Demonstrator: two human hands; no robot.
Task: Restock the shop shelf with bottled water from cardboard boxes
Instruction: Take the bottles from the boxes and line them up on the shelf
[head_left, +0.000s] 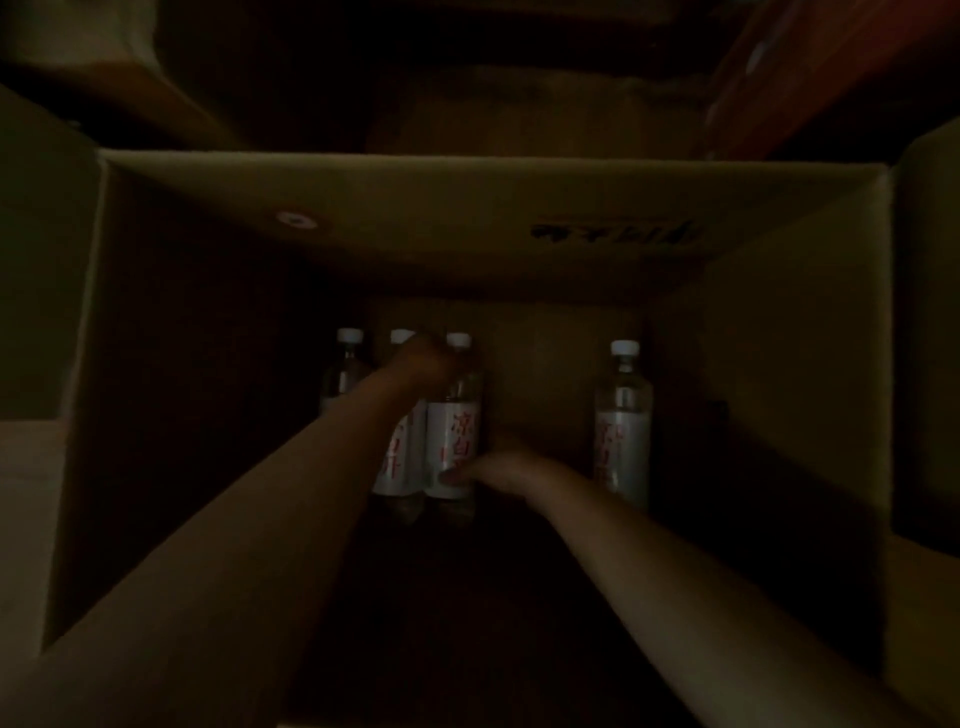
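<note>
Reaching into the cardboard box (467, 218) for bottled water.
Left hand (421, 358) curls over a bottle (402, 447) near the box's far wall; right hand (498, 470) pinches its neighbour (454, 426). Lift straight up, avoiding the lone bottle (623, 415) standing apart.

A large open brown cardboard box (467, 228) is seen from above, dimly lit. Four clear plastic water bottles with white caps and white labels printed in red are stood upright against its far wall: a leftmost bottle (344, 371), a second bottle (402, 457) partly hidden, a third bottle (453, 431) touching it, and a fourth bottle (622, 421) set well apart towards the box's right wall.
</note>
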